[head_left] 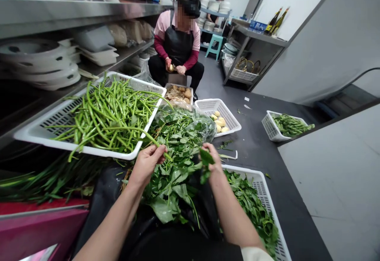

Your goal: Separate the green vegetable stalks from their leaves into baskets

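Note:
My left hand [148,163] pinches a long green stem [150,137] near the right edge of the stem basket [133,153]. My right hand [213,160] is closed on some green leaves [206,158]. Between and below both hands spreads a heap of leafy greens [169,181], partly inside a clear plastic bag [208,125]. Bare green stems [113,114] fill the white basket at the left. Plucked leaves [249,201] lie in another white basket [267,189] below my right forearm.
A co-worker [179,41] sits ahead, holding a pale peeled vegetable. Before them stand a crate of brown potatoes [179,94] and a basket of peeled ones [219,122]. Metal shelving [83,15] runs along the left. A basket of green pods [286,125] stands right.

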`<state>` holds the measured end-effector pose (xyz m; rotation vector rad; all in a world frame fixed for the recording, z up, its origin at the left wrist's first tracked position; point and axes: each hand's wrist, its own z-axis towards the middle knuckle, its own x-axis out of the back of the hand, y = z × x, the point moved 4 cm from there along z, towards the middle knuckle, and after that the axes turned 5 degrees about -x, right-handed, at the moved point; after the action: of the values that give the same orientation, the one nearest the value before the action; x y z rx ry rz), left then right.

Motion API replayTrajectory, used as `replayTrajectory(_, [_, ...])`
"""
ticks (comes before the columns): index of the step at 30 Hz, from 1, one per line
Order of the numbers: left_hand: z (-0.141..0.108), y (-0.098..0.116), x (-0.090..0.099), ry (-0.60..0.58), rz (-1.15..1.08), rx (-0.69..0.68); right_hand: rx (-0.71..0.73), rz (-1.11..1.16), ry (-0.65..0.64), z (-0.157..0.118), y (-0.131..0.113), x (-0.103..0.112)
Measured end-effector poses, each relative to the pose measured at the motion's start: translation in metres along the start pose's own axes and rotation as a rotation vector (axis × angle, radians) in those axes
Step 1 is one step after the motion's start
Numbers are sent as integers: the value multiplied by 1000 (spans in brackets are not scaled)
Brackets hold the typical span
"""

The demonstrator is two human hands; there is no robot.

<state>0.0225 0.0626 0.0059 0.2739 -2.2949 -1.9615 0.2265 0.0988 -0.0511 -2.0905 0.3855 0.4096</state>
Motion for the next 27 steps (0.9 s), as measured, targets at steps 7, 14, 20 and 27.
replayTrajectory(7, [6, -15, 1, -112, 112, -7, 151, -938, 377, -67, -40, 120])
replayTrajectory(14, [-4, -20, -16, -168, 381, -83, 455, -1192, -57, -69, 6, -25])
replayTrajectory(20, [-9, -22, -6, -183, 418, -51, 352, -889, -256, -42, 30, -67])
replayTrajectory(27, [-11, -28, -12, -183, 429, -74, 205, -618, -473, -39, 41, -59])
